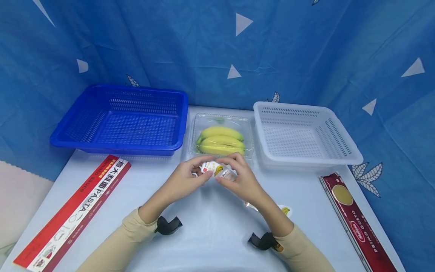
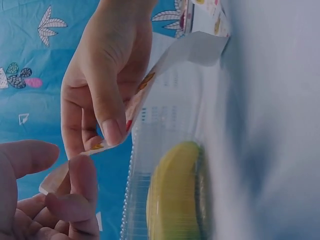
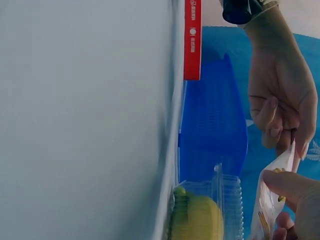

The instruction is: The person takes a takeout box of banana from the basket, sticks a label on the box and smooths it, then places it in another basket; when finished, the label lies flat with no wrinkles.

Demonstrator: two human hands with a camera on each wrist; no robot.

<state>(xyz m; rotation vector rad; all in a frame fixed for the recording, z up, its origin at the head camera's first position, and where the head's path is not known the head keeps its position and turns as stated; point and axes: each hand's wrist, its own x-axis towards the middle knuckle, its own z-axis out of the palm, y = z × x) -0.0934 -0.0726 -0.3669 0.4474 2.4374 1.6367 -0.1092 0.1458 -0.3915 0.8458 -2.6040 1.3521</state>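
Note:
Both hands meet above the table in front of a clear plastic box with yellow bananas inside. My right hand pinches a strip of white stickers printed with bananas. The thumb of that right hand lies across the strip's face. My left hand pinches the end of the strip between thumb and fingers. Past the right hand, the strip's tail hangs to the table. Part of it, showing another banana sticker, lies beyond the right forearm, which hides the middle.
A blue basket stands at the back left, a white basket at the back right. A long red pasta box lies along the left edge. Along the right edge lies a dark red pasta pack. Blue cloth hangs behind.

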